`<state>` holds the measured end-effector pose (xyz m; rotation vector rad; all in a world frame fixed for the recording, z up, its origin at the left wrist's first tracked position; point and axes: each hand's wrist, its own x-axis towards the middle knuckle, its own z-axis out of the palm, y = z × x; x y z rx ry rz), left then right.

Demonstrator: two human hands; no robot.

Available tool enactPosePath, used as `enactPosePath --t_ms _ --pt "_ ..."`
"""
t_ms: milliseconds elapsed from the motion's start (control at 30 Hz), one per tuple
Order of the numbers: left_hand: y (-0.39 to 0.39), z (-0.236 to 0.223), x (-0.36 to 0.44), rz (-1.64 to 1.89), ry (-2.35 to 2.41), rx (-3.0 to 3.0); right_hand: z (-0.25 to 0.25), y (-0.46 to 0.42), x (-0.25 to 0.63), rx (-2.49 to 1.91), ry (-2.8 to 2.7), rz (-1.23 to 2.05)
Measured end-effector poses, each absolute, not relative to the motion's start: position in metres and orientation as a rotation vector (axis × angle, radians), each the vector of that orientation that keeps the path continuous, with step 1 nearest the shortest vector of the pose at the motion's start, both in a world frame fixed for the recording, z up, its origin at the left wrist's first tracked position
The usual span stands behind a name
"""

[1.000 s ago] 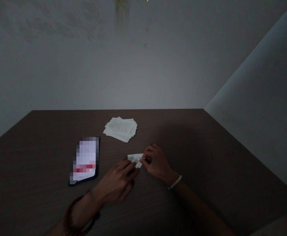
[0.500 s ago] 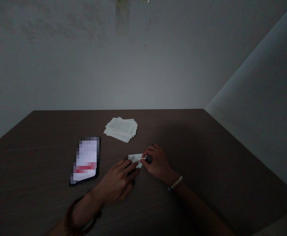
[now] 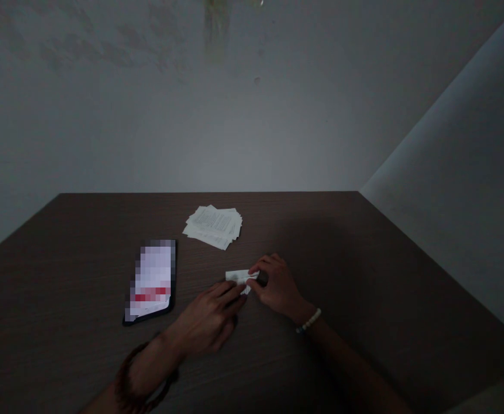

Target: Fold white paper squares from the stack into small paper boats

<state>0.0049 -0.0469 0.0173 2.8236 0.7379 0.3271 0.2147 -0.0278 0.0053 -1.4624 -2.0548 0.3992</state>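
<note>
A small piece of white paper (image 3: 236, 275), partly folded, lies on the table between my two hands. My left hand (image 3: 208, 315) comes in from the lower left, palm down, its fingers close together and pressing the paper's near side; its thumb is hardly visible. From the right, my right hand (image 3: 276, 286) pinches the paper's right end, thumb below and bent fingers above. Parts of the paper are covered by the fingertips of both hands.
Beyond my hands is a loose stack of printed paper slips (image 3: 214, 225). A phone (image 3: 152, 282) with a lit, blurred screen lies to the left. The brown table (image 3: 342, 259) meets a pale wall (image 3: 277, 132) at the back.
The right-hand end of the paper looks a little flatter under my right fingers. Both hands have barely moved, and the stack and phone lie where they were.
</note>
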Motion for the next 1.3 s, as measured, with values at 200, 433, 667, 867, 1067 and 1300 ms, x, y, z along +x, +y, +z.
enactPosePath --t_ms 200,433,667,867,1067,1300 --pt "-0.0474 0.0176 0.0064 0.355 0.729 2.838 0.0027 -0.0275 0.2161 -1.461 -2.046 0.405" --pt "-0.0449 0.0184 0.0048 0.388 0.716 2.799 0.0015 -0.0288 0.2167 -1.45 -2.05 0.379" --pt "-0.0443 0.019 0.0034 0.436 0.725 2.753 0.0032 -0.03 0.2172 -1.46 -2.065 0.365" --pt "-0.0456 0.0188 0.0042 0.471 0.732 2.695 0.0032 -0.0313 0.2164 -1.46 -2.071 0.356" --pt "-0.046 0.0179 0.0056 0.416 0.74 2.702 0.0031 -0.0318 0.2169 -1.455 -2.076 0.358" --pt "-0.046 0.0194 0.0064 0.434 0.723 2.767 0.0015 -0.0305 0.217 -1.452 -2.084 0.345"
